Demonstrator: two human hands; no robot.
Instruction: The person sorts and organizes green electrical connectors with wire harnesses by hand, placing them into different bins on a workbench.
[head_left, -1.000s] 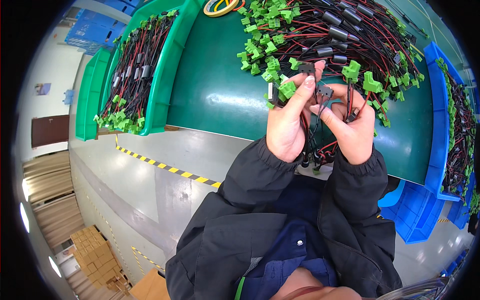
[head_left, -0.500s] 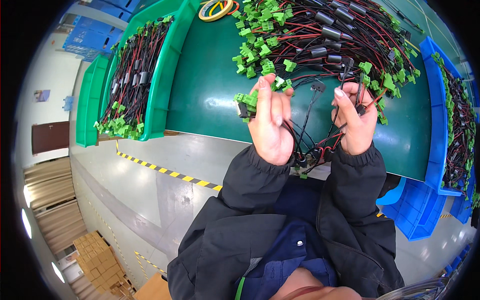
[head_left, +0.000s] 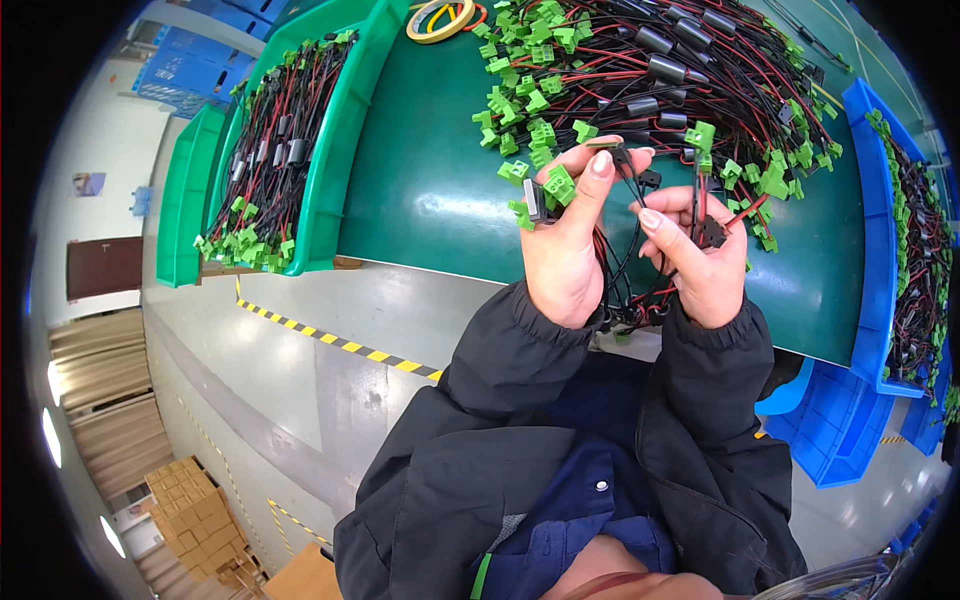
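Observation:
My left hand [head_left: 568, 245] is closed around a few cable ends. Green terminal connectors [head_left: 559, 186] and a grey-black block [head_left: 535, 200] stick out at its outer side, and a small black connector [head_left: 622, 156] sits at its fingertips. My right hand [head_left: 705, 265] is closed too, pinching thin black wires between thumb and forefinger. Beside its fingers are another black connector [head_left: 712, 232] and a red-and-black lead topped by a green connector [head_left: 700, 137]. Dark wires [head_left: 622, 268] hang in loops between both palms; their lower ends are partly hidden by my sleeves.
A large heap of cable harnesses [head_left: 665, 70] with green connectors and dark cylinders covers the far green table [head_left: 420, 170]. Tape rolls [head_left: 440, 22] lie at its left. Filled bins stand on both sides, green [head_left: 335, 190] at left, blue [head_left: 872, 250] at right.
My left hand has moved right, closer to my right hand, and a black connector now shows at its fingertips. My right fingers have shifted left along the wires.

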